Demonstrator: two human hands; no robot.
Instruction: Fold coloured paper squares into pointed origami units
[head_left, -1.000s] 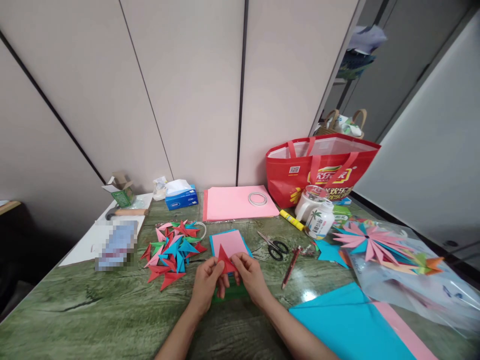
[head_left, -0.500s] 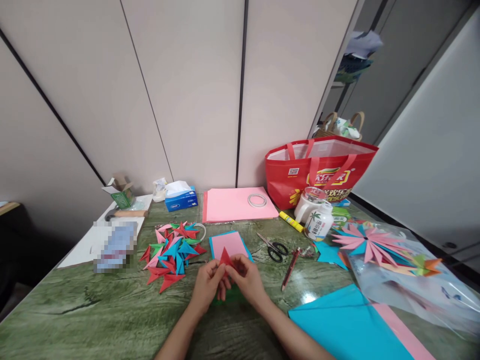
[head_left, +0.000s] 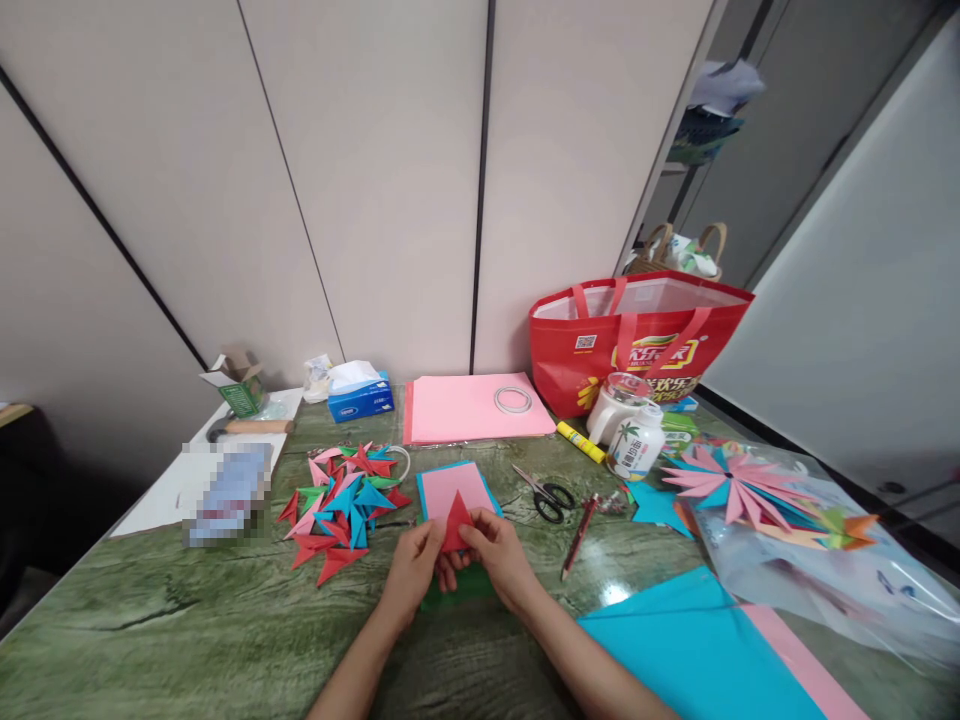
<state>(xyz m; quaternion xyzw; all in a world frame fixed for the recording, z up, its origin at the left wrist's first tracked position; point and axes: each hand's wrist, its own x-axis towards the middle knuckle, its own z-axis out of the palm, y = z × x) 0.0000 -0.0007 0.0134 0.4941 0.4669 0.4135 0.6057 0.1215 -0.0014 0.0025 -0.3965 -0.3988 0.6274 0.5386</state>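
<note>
A small piece of folded red paper (head_left: 456, 524), pointed at the top, is pinched between my two hands. My left hand (head_left: 417, 562) grips its left edge, and my right hand (head_left: 495, 556) holds the right edge with thumb and fingers. Just behind the hands lies a small stack of pink and blue paper sheets (head_left: 454, 487). Green paper or a mat (head_left: 469, 590) shows partly under my hands. To the left is a heap of folded paper pieces (head_left: 349, 510) in red, pink, blue and green.
Scissors (head_left: 551, 497) and a red pencil (head_left: 580, 540) lie to the right, near a glue stick (head_left: 580, 441) and white bottle (head_left: 636, 442). Large blue paper (head_left: 697, 640) covers the front right. Behind stand a red bag (head_left: 570, 350), pink sheets (head_left: 472, 408) and a tissue box (head_left: 361, 400).
The red paper has turned so that more of its flat face shows between my hands. My right thumb has shifted a little to the right. The other things stay in place.
</note>
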